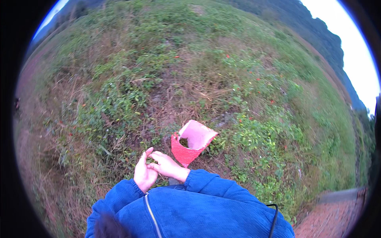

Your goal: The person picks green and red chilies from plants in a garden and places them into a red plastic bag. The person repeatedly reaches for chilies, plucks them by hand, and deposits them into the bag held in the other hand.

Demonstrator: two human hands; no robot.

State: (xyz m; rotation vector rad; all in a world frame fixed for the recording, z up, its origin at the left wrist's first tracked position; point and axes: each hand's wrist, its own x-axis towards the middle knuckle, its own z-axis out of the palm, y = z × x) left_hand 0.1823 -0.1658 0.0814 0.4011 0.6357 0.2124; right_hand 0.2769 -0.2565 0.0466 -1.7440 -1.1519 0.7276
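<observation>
My left hand [144, 174] is raised in front of my body, its fingers stretched upward and no object visible in it. My right hand [168, 165] reaches across from the right, with its fingertips at the left palm and fingers. Its fingers are apart, and I see nothing between them; a small item there could be hidden. Just beyond the right hand is a red bag [184, 154] with a pale pink inside, its mouth gaping upward. Some dark green stuff shows through the opening. Neither hand touches the bag.
Low green plants [254, 135] with small red fruits grow on both sides. Dry grass and bare soil [168, 95] run between them. A brick-red paved strip [329, 218] lies at the lower right. Wooded hills [317, 35] rise far off.
</observation>
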